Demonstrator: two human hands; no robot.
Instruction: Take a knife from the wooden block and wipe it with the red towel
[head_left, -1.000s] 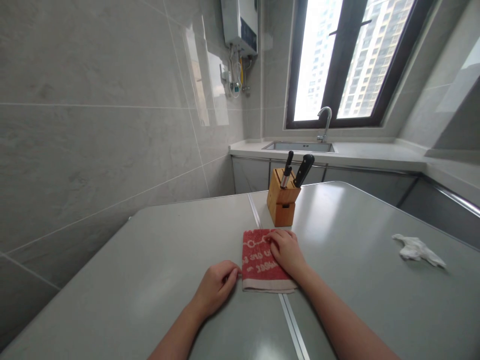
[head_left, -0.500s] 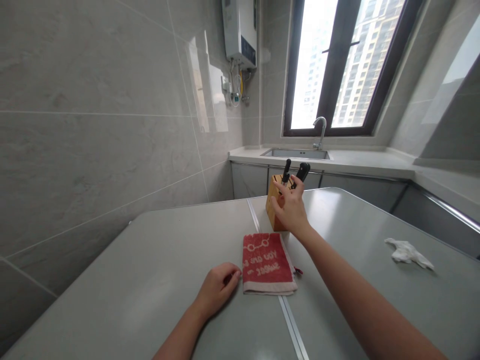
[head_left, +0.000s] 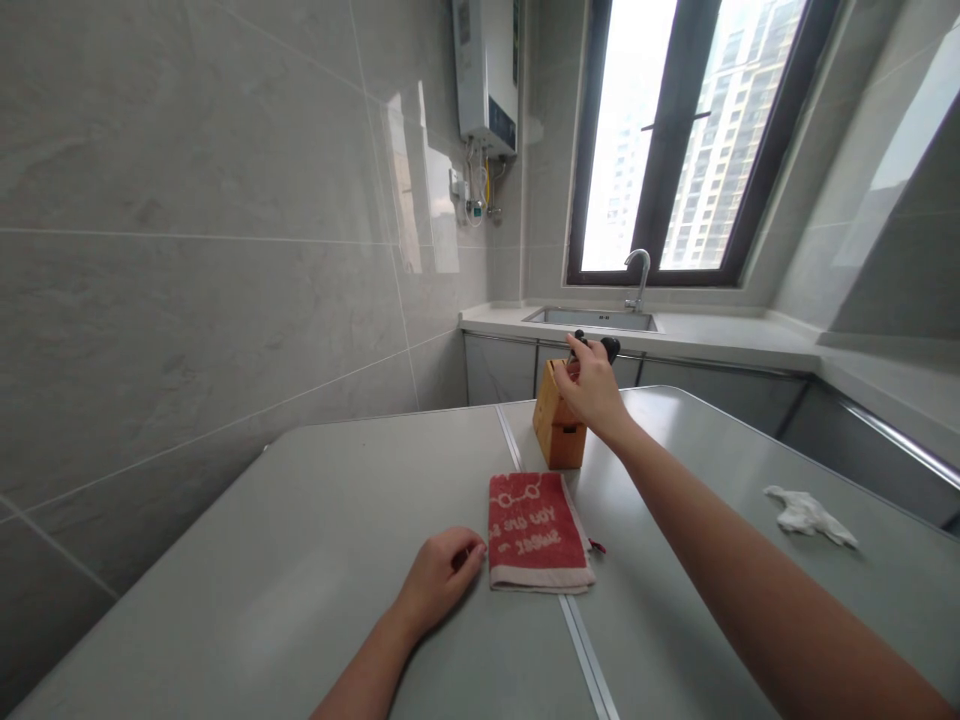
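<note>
The right hand (head_left: 589, 380) is at the top of the wooden knife block (head_left: 562, 440), its fingers bent in around the handles there; whether they are closed on one I cannot tell, since the hand hides most of the contact. Just right of the grip, a thick black handle (head_left: 612, 349) shows past the knuckles, and the dark end of a thinner handle (head_left: 579, 334) pokes up by the fingertips. The block stands upright right below the grip, its slotted top partly covered. Nearer the person than the grip, and a little to its left, a folded red towel (head_left: 536, 530) lies flat, with pale lettering and a pale border. Further left and nearer still, the left hand (head_left: 441, 570) rests on the table (head_left: 300, 520), fingers curled loosely inward with nothing visible inside, just beside the towel; whether it touches the cloth is unclear. Well to the right of the grip lies a crumpled white wad (head_left: 810, 515). Beyond the grip are the sink (head_left: 589, 319) and its curved tap (head_left: 643, 287), below the window (head_left: 670, 150)
</note>
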